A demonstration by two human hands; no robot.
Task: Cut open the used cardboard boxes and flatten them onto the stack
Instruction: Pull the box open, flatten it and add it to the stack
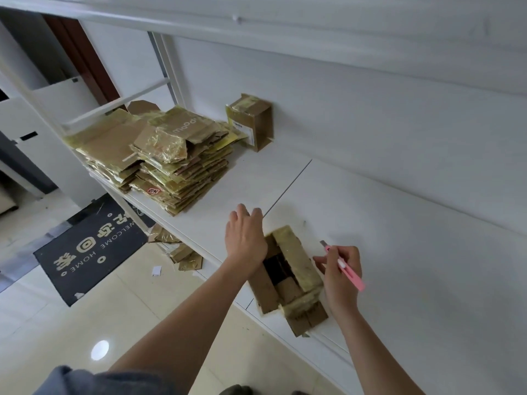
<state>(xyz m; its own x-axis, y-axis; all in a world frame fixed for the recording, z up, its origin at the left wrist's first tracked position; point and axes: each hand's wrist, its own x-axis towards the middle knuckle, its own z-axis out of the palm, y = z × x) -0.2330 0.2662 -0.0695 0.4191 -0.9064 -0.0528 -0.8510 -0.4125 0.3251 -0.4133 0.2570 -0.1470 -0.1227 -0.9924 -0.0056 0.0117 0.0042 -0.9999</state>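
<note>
— Two hands were at the cut box (288,276), weren't they? Where did that box lie?

— On the white tabletop (399,252), close to its near edge, flaps spread and the dark inside showing. The left hand (245,238) hovered over the box's far-left corner, fingers straight and relaxed, its grip open and empty. The right hand (340,276) was just right of the box, its grip closed round a pink utility knife (346,267), the blade pointing away from the person.

— And beyond the box?

— Left of it and lower, cardboard scraps (182,253) lay on the tiled floor beside a dark doormat (88,249). Farther from the box, up and to the left, sat the stack of flattened boxes (171,155) on the same tabletop. Farthest, an uncut taped box (251,122) stood against the wall, just right of the stack.
</note>
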